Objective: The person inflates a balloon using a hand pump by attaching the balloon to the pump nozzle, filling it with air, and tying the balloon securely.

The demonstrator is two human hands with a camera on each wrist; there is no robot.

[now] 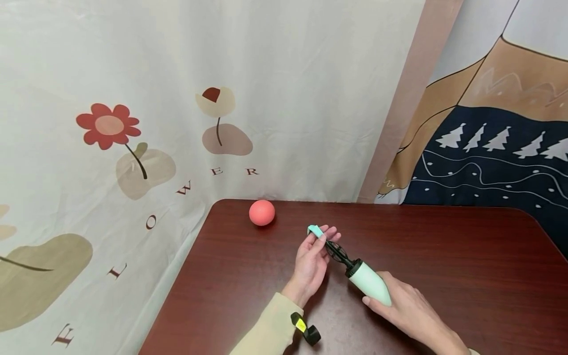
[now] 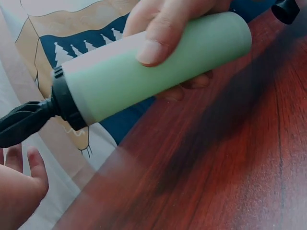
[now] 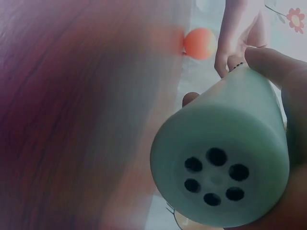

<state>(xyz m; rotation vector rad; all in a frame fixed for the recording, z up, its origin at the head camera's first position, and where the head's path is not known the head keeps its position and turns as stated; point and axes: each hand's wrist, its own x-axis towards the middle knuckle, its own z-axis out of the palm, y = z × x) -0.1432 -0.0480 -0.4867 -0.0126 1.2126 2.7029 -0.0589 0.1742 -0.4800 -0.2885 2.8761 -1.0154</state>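
Note:
My right hand [image 1: 410,305] grips a mint-green cylinder that looks like a balloon pump [image 1: 370,283]. A black collar and a finned black nozzle [image 2: 26,122] extend from its front. Several dark holes show in its rounded base in the right wrist view. Palm up, my left hand [image 1: 310,266] is at the nozzle's far end. Its thumb and fingers pinch a small turquoise strip, like a limp balloon [image 1: 315,230], at the nozzle tip. How far the strip covers the tip is hidden by the fingers. The pump is tilted, held above the table.
A coral-red ball [image 1: 262,213] lies near the back left edge of the dark wooden table [image 1: 466,261]. Behind stand a pale flower-print curtain [image 1: 301,98] and a tree-patterned cloth [image 1: 492,158]. A black strap mount [image 1: 306,329] sits on the left sleeve.

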